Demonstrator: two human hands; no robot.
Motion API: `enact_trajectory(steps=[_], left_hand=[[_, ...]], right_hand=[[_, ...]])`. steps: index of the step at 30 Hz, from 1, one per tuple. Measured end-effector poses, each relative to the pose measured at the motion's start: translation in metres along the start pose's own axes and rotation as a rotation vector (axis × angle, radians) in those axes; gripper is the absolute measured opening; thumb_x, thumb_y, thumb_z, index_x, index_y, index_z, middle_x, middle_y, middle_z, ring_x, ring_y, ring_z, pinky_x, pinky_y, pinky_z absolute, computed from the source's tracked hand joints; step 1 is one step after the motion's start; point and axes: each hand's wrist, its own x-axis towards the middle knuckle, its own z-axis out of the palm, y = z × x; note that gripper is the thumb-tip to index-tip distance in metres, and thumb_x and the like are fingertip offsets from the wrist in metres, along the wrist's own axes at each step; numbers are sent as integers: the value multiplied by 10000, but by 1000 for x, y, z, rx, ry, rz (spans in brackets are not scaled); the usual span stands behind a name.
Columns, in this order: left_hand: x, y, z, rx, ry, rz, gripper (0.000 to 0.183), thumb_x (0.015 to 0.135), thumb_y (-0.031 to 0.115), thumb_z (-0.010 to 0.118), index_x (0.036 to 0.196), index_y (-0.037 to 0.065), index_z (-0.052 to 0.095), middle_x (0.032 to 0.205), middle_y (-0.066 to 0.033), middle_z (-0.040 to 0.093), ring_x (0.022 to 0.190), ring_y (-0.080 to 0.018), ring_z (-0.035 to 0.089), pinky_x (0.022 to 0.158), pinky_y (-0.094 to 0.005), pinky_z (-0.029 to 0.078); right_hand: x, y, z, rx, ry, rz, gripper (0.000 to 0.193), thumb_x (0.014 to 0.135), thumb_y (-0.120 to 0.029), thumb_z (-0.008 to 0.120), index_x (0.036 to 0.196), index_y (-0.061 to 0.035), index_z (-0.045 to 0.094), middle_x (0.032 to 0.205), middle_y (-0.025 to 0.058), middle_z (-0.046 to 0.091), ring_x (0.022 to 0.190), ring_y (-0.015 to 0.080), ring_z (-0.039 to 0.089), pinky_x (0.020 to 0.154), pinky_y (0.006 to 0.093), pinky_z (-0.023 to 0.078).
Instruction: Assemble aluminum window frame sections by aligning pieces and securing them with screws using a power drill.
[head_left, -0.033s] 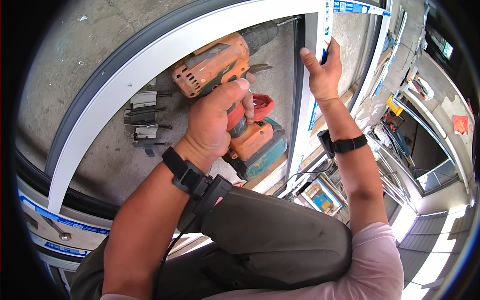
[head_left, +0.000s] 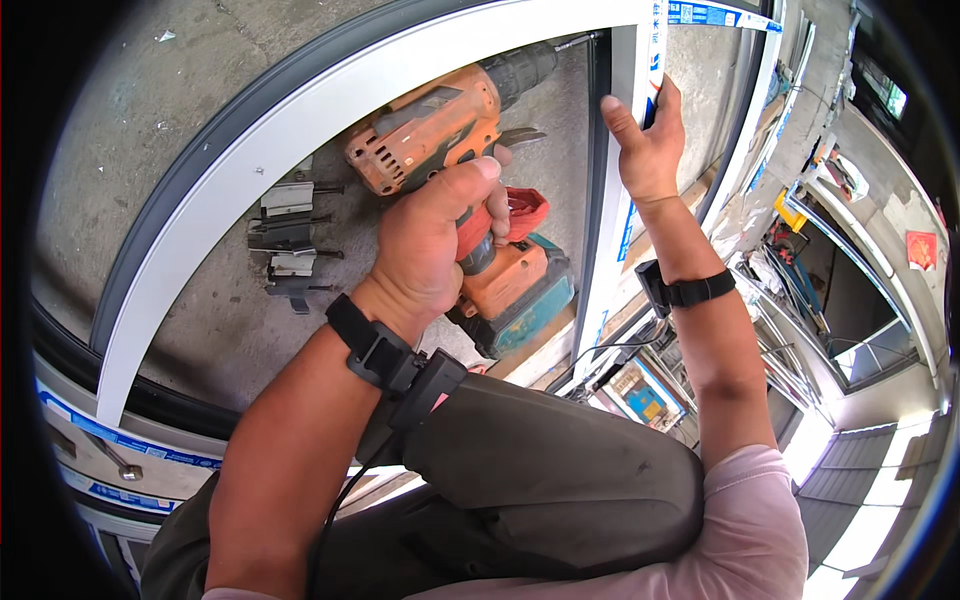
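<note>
My left hand (head_left: 430, 235) is wrapped round the handle of an orange cordless drill (head_left: 425, 125), where red cloth or tape covers the grip. Below the hand sits the drill's teal and dark battery (head_left: 535, 310). The chuck (head_left: 525, 70) points right, and its thin bit (head_left: 575, 42) reaches the dark inner edge of an upright bar. My right hand (head_left: 650, 145) grips that bar of a white window frame (head_left: 620, 60), thumb on the left side and fingers on the right. Part of its fingers is hidden.
Several small metal brackets with screws (head_left: 290, 235) lie on the concrete floor (head_left: 200, 70) inside the frame's curved side. A round-headed metal tool (head_left: 128, 470) is at lower left. Long profiles (head_left: 790, 370) and a yellow object (head_left: 788, 210) stand to the right. My bent knee (head_left: 640, 450) is close below.
</note>
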Motion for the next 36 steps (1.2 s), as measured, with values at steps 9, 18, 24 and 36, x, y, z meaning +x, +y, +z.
enact_trajectory(steps=[9, 18, 24, 36], left_hand=[[9, -14, 2, -16, -41, 9, 341, 883, 260, 549, 1091, -10, 553, 719, -62, 579, 668, -160, 557, 637, -314, 465], [5, -16, 0, -1, 3, 21, 332, 889, 249, 531, 1089, -15, 552, 707, -68, 574, 672, -165, 556, 651, -313, 463], [7, -14, 2, -2, 1, 13, 327, 874, 252, 554, 1067, -12, 567, 695, -72, 575, 655, -166, 555, 651, -311, 465], [9, -12, 6, 23, -23, 35, 273, 883, 172, 552, 1070, -27, 569, 707, -52, 585, 655, -142, 549, 654, -287, 448]], right_hand=[[-1, 1, 1, 19, -7, 7, 731, 769, -457, 740, 1283, -15, 466, 1038, 150, 642, 970, 268, 622, 868, 346, 475], [-1, -2, 0, 6, -27, -1, 748, 776, -460, 735, 1294, -1, 451, 1047, 149, 631, 958, 252, 618, 861, 346, 478], [0, 7, 2, 33, -39, 10, 740, 773, -434, 741, 1289, 10, 450, 1041, 144, 627, 947, 246, 611, 862, 342, 472], [6, 7, 1, 98, -6, 5, 717, 765, -424, 741, 1266, 8, 466, 1057, 167, 632, 966, 265, 620, 873, 349, 474]])
